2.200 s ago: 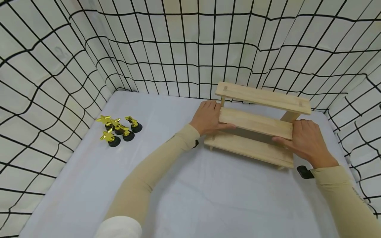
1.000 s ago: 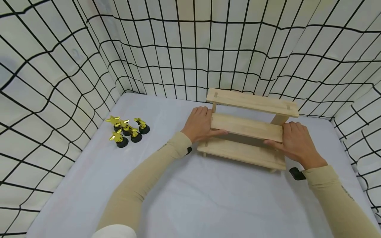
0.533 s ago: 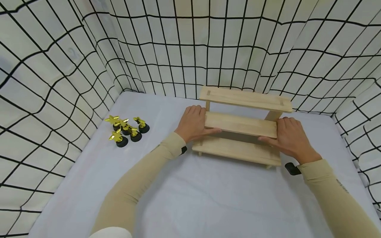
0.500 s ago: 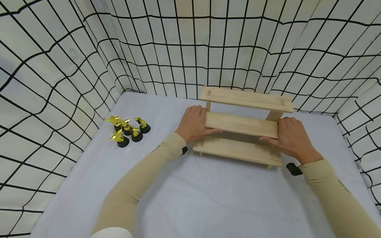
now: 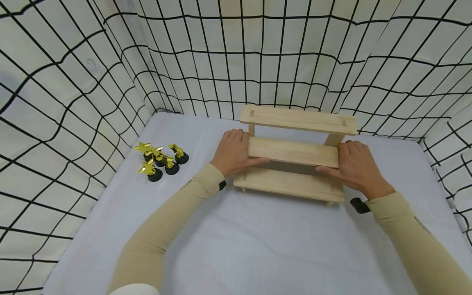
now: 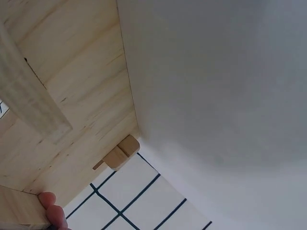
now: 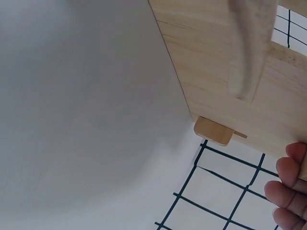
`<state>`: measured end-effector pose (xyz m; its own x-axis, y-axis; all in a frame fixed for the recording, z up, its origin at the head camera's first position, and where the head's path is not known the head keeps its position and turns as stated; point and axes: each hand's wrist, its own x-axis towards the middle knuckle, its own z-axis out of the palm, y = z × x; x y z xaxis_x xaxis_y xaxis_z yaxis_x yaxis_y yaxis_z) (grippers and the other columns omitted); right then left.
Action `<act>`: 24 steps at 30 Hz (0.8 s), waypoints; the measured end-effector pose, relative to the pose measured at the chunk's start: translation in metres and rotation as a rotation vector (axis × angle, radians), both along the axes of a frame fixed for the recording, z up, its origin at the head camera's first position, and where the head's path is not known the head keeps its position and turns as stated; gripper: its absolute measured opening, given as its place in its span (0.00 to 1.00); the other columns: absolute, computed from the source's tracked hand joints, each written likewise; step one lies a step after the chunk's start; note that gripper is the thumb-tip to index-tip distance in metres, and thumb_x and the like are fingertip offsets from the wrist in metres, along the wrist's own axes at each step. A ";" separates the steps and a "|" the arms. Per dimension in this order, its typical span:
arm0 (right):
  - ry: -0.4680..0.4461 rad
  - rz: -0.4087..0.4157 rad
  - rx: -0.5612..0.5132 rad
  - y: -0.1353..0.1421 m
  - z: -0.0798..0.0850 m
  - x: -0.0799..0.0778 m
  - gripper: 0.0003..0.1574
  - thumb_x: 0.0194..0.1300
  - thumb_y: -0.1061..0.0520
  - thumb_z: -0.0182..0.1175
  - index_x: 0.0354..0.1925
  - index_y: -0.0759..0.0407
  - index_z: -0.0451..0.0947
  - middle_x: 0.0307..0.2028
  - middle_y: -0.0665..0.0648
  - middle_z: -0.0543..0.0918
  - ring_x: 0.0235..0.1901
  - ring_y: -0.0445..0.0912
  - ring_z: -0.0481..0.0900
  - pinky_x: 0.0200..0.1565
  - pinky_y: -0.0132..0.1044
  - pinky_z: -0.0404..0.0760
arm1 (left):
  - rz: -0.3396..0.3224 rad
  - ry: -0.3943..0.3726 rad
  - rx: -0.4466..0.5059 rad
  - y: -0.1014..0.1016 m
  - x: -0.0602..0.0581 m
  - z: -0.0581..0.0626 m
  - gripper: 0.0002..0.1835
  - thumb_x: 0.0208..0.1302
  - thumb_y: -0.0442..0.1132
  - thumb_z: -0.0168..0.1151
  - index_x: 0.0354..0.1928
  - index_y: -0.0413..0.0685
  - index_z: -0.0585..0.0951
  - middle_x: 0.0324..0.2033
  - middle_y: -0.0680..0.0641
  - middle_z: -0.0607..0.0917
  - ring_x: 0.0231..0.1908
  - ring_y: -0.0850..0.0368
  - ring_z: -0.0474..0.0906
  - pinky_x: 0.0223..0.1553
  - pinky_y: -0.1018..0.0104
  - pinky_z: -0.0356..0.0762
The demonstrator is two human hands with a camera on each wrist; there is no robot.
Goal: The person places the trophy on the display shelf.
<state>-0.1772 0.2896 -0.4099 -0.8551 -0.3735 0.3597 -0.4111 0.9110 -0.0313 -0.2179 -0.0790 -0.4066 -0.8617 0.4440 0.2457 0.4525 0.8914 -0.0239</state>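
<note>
A pale wooden three-tier shelf (image 5: 295, 152) stands near the back of the table in the head view. My left hand (image 5: 234, 152) grips the left end of its middle board, thumb along the front edge. At the opposite end my right hand (image 5: 359, 169) holds the same board, also with the thumb in front. Fingertips (image 6: 56, 214) show at the board's end in the left wrist view. In the right wrist view, curled fingers (image 7: 283, 191) touch the wood at the edge. Several small gold star trophies (image 5: 150, 167) on black bases cluster at the left.
A white cloth (image 5: 258, 246) covers the table. Black grid netting (image 5: 236, 53) over white sheeting rises behind and along both sides, close behind the shelf's top board.
Both hands have moved the shelf leftward and turned it slightly, so its boards lie closer to parallel with the back edge. The head view has shifted a little. The trophies stay put.
</note>
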 end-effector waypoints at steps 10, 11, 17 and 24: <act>-0.056 -0.007 -0.002 -0.021 0.001 -0.002 0.48 0.51 0.25 0.72 0.35 0.68 0.72 0.26 0.62 0.74 0.29 0.58 0.73 0.39 0.52 0.72 | 0.030 -0.045 0.012 -0.020 0.002 0.002 0.51 0.51 0.85 0.59 0.49 0.40 0.77 0.38 0.44 0.78 0.42 0.47 0.73 0.51 0.55 0.73; -0.053 -0.006 0.000 -0.022 0.001 -0.003 0.48 0.50 0.26 0.72 0.35 0.69 0.72 0.26 0.62 0.73 0.29 0.58 0.73 0.39 0.52 0.72 | 0.030 -0.046 0.012 -0.022 0.002 0.002 0.51 0.51 0.84 0.59 0.49 0.40 0.77 0.38 0.44 0.78 0.42 0.47 0.73 0.51 0.55 0.73; -0.050 -0.008 0.008 -0.029 0.004 -0.002 0.47 0.48 0.28 0.75 0.36 0.69 0.72 0.27 0.63 0.74 0.32 0.60 0.74 0.41 0.53 0.74 | 0.026 -0.014 0.016 -0.029 0.004 0.002 0.51 0.51 0.84 0.60 0.49 0.40 0.77 0.37 0.44 0.78 0.41 0.47 0.73 0.50 0.54 0.73; -0.079 -0.016 -0.007 -0.036 0.004 0.009 0.48 0.49 0.25 0.72 0.34 0.67 0.71 0.26 0.62 0.74 0.31 0.59 0.74 0.43 0.53 0.74 | -0.005 0.021 0.019 -0.038 0.013 0.000 0.49 0.51 0.82 0.62 0.48 0.39 0.77 0.36 0.43 0.79 0.40 0.46 0.75 0.50 0.53 0.75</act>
